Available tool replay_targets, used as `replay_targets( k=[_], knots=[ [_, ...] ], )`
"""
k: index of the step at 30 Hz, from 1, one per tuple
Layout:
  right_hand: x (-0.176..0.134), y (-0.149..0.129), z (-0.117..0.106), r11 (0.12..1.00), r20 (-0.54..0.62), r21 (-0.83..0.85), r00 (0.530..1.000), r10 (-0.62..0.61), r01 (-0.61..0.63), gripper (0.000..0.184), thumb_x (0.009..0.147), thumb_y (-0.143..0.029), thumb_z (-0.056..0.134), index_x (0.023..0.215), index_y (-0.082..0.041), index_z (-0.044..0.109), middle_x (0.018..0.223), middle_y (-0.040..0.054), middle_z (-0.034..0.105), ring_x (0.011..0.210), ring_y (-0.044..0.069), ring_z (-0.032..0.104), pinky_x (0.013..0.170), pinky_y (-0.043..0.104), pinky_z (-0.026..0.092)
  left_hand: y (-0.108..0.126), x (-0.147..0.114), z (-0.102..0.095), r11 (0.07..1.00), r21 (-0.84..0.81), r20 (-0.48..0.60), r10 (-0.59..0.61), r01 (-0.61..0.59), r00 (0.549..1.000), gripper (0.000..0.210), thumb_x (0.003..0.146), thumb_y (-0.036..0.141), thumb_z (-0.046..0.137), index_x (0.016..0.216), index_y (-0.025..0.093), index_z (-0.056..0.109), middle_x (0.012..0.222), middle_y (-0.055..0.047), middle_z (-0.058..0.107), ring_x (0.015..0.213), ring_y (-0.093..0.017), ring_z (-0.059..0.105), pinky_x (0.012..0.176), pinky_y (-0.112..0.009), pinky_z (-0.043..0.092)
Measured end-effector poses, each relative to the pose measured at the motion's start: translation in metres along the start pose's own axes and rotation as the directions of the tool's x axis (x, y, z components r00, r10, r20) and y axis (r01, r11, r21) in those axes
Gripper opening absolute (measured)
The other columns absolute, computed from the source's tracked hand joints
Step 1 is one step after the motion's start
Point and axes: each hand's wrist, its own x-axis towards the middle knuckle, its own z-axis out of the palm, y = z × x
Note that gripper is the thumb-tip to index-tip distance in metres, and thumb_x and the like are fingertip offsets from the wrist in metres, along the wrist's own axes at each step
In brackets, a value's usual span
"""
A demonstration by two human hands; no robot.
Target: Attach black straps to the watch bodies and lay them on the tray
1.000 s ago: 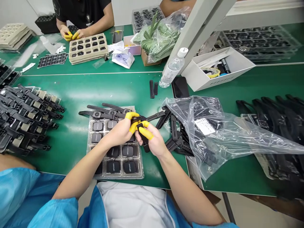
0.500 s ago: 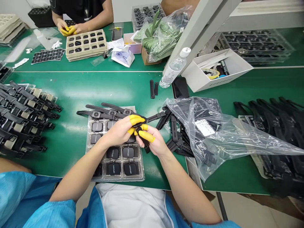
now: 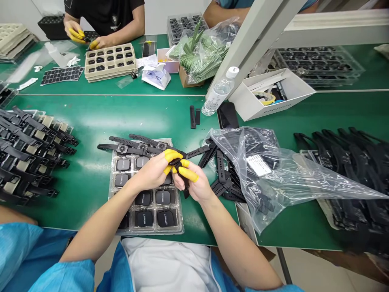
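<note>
Yellow finger cots cover fingertips on both my hands. My left hand (image 3: 154, 168) pinches a small black smartwatch body (image 3: 174, 162), mostly hidden by the fingers. In my right hand (image 3: 196, 180) is a black watch strap (image 3: 186, 191), its end pressed to the watch and its tail hanging below. Under my hands lies a clear plastic tray (image 3: 179, 221) of square black watch bodies (image 3: 163, 197). Across its far edge rest several watches with straps (image 3: 142, 148). Loose black straps (image 3: 223, 166) spill from a clear plastic bag (image 3: 243, 142) to the right of my hands.
Strapped watches are stacked at the left (image 3: 27, 154) and right (image 3: 340, 162). A water bottle (image 3: 219, 93), a phone (image 3: 227, 114) and a white box (image 3: 273, 99) stand beyond the bag. Across the green table, a co-worker's hands (image 3: 75, 34) are near a beige tray (image 3: 111, 61).
My hands stay together on the watch and strap, with only slight finger shifts. The co-worker's hands have moved apart. Another person's arm now shows at the back. The view has shifted slightly.
</note>
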Motion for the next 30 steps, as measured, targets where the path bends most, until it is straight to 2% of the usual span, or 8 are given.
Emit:
replay_targets(
  k=[5, 10, 13, 17, 21, 26, 28, 30],
  knots=[
    [0.001, -0.003, 0.001, 0.998, -0.023, 0.064, 1.0, 0.019, -0.018, 0.034, 0.087, -0.048, 0.076, 0.083, -0.022, 0.055, 0.051, -0.0075, 0.05, 0.041, 0.01, 0.036, 0.043, 0.025, 0.03, 0.002, -0.001, -0.001, 0.982, 0.189, 0.047, -0.02, 0.011, 0.999, 0.049, 0.094, 0.005, 0.041, 0.14, 0.017, 0.051, 0.129, -0.015, 0.063, 0.125, -0.027, 0.061, 0.104, -0.044, 0.057],
    [0.002, -0.004, 0.0, 0.997, -0.039, 0.078, 0.999, 0.022, -0.019, 0.034, 0.087, -0.048, 0.077, 0.081, -0.022, 0.054, 0.051, -0.0082, 0.049, 0.04, 0.009, 0.035, 0.043, 0.024, 0.029, 0.01, -0.002, -0.009, 0.986, 0.159, 0.061, 0.031, -0.04, 0.998, 0.048, 0.103, 0.019, 0.039, 0.151, 0.014, 0.043, 0.132, -0.019, 0.059, 0.123, -0.027, 0.06, 0.105, -0.044, 0.057],
    [0.002, -0.004, -0.001, 0.996, -0.03, 0.07, 0.998, 0.048, -0.046, 0.033, 0.087, -0.046, 0.076, 0.081, -0.022, 0.055, 0.05, -0.0089, 0.047, 0.04, 0.009, 0.033, 0.043, 0.024, 0.029, 0.011, -0.003, -0.01, 0.961, 0.274, 0.067, 0.011, -0.029, 0.998, 0.045, 0.103, 0.022, 0.04, 0.146, 0.012, 0.049, 0.127, -0.019, 0.061, 0.119, -0.029, 0.06, 0.102, -0.045, 0.058],
    [0.002, -0.004, -0.003, 0.995, -0.03, 0.02, 0.994, 0.101, -0.101, 0.032, 0.089, -0.044, 0.075, 0.082, -0.021, 0.054, 0.051, -0.0088, 0.047, 0.042, 0.008, 0.034, 0.044, 0.024, 0.029, 0.011, -0.004, -0.01, 0.906, 0.424, 0.147, -0.074, 0.005, 0.986, 0.042, 0.1, 0.026, 0.045, 0.137, 0.009, 0.058, 0.118, -0.019, 0.064, 0.114, -0.031, 0.061, 0.096, -0.046, 0.06],
    [0.001, -0.004, -0.005, 0.994, -0.022, -0.011, 0.994, 0.107, -0.108, 0.033, 0.09, -0.044, 0.074, 0.08, -0.021, 0.053, 0.051, -0.0083, 0.048, 0.042, 0.008, 0.034, 0.045, 0.024, 0.029, 0.011, -0.005, -0.013, 0.938, 0.347, 0.18, -0.066, -0.001, 0.982, 0.04, 0.102, 0.024, 0.04, 0.136, 0.013, 0.058, 0.118, -0.017, 0.065, 0.114, -0.029, 0.062, 0.099, -0.045, 0.059],
    [0.001, -0.005, -0.006, 0.997, -0.038, -0.036, 0.997, 0.069, -0.07, 0.031, 0.091, -0.048, 0.073, 0.087, -0.021, 0.056, 0.055, -0.0067, 0.053, 0.045, 0.01, 0.04, 0.047, 0.025, 0.033, 0.007, -0.004, -0.015, 0.987, 0.154, 0.075, -0.045, 0.034, 0.996, 0.04, 0.105, 0.027, 0.047, 0.143, 0.016, 0.051, 0.129, -0.017, 0.066, 0.119, -0.025, 0.065, 0.101, -0.042, 0.058],
    [0.0, -0.006, -0.007, 0.997, -0.046, -0.072, 0.999, 0.024, -0.027, 0.034, 0.092, -0.052, 0.072, 0.091, -0.021, 0.058, 0.06, -0.0052, 0.057, 0.049, 0.011, 0.045, 0.05, 0.026, 0.037, 0.006, -0.003, -0.013, 0.996, 0.063, -0.045, -0.062, 0.064, 0.997, 0.031, 0.103, 0.029, 0.055, 0.133, 0.019, 0.058, 0.12, -0.013, 0.071, 0.11, -0.023, 0.069, 0.095, -0.039, 0.059],
    [-0.001, -0.006, -0.006, 0.995, -0.031, -0.094, 0.999, 0.019, -0.022, 0.036, 0.093, -0.056, 0.07, 0.089, -0.021, 0.058, 0.061, -0.0054, 0.054, 0.05, 0.011, 0.046, 0.051, 0.026, 0.039, 0.006, -0.002, -0.01, 0.996, -0.042, -0.176, -0.079, 0.073, 0.981, 0.018, 0.1, 0.033, 0.064, 0.113, 0.02, 0.067, 0.107, -0.009, 0.073, 0.102, -0.022, 0.07, 0.091, -0.038, 0.059]
  ],
)
